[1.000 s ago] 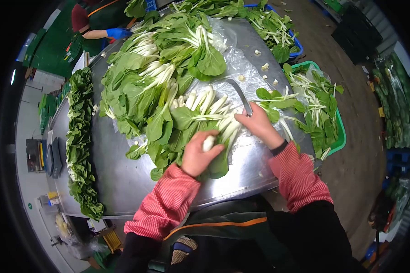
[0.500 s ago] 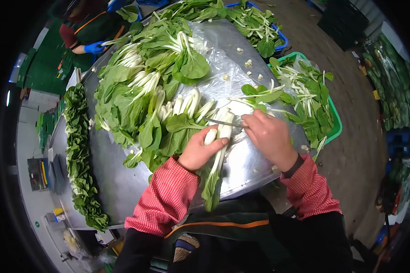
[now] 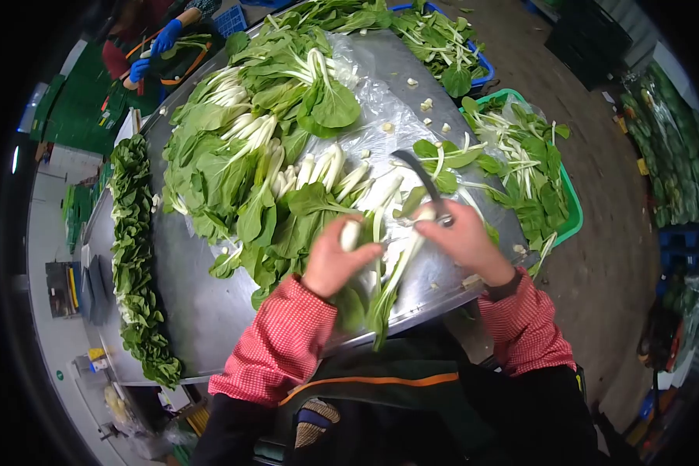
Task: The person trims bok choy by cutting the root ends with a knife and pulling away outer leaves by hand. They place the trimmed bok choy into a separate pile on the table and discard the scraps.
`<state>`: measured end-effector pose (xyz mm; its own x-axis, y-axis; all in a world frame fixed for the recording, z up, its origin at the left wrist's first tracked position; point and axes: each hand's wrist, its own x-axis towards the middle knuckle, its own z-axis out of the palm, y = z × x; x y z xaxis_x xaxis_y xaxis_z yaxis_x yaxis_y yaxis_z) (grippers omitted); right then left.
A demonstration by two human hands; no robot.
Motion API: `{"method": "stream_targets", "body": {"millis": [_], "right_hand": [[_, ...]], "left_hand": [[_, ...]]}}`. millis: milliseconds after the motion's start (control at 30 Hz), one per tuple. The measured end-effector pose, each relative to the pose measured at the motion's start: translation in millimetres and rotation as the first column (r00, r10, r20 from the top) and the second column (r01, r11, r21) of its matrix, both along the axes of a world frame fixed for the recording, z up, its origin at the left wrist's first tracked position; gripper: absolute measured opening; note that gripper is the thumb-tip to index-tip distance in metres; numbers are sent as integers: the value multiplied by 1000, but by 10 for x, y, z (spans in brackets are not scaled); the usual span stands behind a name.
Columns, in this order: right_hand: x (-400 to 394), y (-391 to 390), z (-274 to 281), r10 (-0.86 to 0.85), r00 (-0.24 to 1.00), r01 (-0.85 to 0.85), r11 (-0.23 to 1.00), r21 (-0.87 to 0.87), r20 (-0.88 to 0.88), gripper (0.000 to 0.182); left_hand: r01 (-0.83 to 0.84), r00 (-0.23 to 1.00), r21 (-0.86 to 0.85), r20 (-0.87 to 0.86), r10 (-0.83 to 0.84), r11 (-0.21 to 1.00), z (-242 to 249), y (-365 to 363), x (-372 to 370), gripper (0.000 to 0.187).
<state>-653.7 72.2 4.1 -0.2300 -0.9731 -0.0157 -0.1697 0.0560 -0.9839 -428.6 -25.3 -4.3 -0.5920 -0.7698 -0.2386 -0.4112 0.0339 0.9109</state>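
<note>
My left hand (image 3: 335, 255) is closed around a small bok choy (image 3: 350, 235), its white base showing between thumb and fingers and a blurred leaf hanging below. My right hand (image 3: 467, 242) grips a knife (image 3: 421, 172) whose dark, curved blade points up and away to the left. Between that hand's thumb and fingers is the white base of another bok choy (image 3: 398, 272), its leafy end hanging toward the table's near edge. Just beyond my hands, a big heap of bok choy (image 3: 241, 171) covers the metal table (image 3: 210, 311).
A long row of bok choy (image 3: 136, 264) lines the table's left side. Trimmed leaves fill a green crate (image 3: 573, 203) and a blue crate (image 3: 485, 66) at right. Clear plastic film (image 3: 377, 109) and cut white ends lie about. A co-worker's blue-gloved hands (image 3: 165, 39) work at upper left.
My hands have moved apart. The right hand now holds a bok choy along with the knife, and the blade has swung upward. The co-worker's gloved hands have come together.
</note>
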Motion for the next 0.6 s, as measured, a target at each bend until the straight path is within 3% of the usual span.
{"method": "stream_targets", "body": {"millis": [33, 67, 133, 167, 200, 267, 300, 333, 367, 400, 433, 500, 600], "right_hand": [[-5, 22, 28, -77, 995, 71, 993, 95, 57, 27], [33, 7, 54, -37, 996, 43, 996, 79, -80, 28], [224, -32, 158, 37, 937, -14, 997, 69, -347, 30], [378, -92, 242, 96, 964, -104, 994, -20, -248, 32], [468, -171, 308, 221, 960, -213, 975, 59, -174, 31], [451, -349, 76, 214, 977, -215, 973, 89, 26, 30], [380, -438, -19, 135, 983, -126, 989, 78, -128, 28], [259, -523, -139, 53, 959, -40, 998, 54, -278, 27], [122, -611, -376, -51, 767, -23, 994, -107, -639, 22], [35, -667, -457, 17, 689, -34, 999, -9, -725, 18], [-26, -748, -585, 47, 628, -54, 998, 16, -777, 16], [-61, -837, -843, 87, 555, -65, 996, 61, -827, 15], [-72, -890, -925, 106, 526, -71, 994, 81, -844, 16]], "left_hand": [[-45, 994, -91, 95, 53, 995, 38, -57, 116, 59], [-37, 999, -114, -1, 37, 993, 18, -101, 195, 72], [23, 983, 73, -186, -9, 997, 269, 5, 108, 83], [87, 969, 195, -243, -38, 977, 263, 60, 81, 87], [234, 963, 96, -158, -217, 967, 190, 42, 128, 82], [191, 975, 330, -169, -141, 925, 246, 38, 324, 76], [153, 975, 447, -211, -63, 881, 496, 15, 438, 64], [84, 996, 323, 15, -93, 943, 553, -50, 657, 52], [-2, 986, 183, 165, -29, 983, 620, -69, 845, 45], [22, 960, -113, 280, 11, 993, 491, -103, 1135, 43], [151, 909, -460, 411, 59, 875, 341, -145, 1434, 45], [236, 694, -489, 690, 206, 840, 97, -199, 1902, 46], [179, 579, -529, 738, 346, 829, -371, -136, 2434, 48]]}}
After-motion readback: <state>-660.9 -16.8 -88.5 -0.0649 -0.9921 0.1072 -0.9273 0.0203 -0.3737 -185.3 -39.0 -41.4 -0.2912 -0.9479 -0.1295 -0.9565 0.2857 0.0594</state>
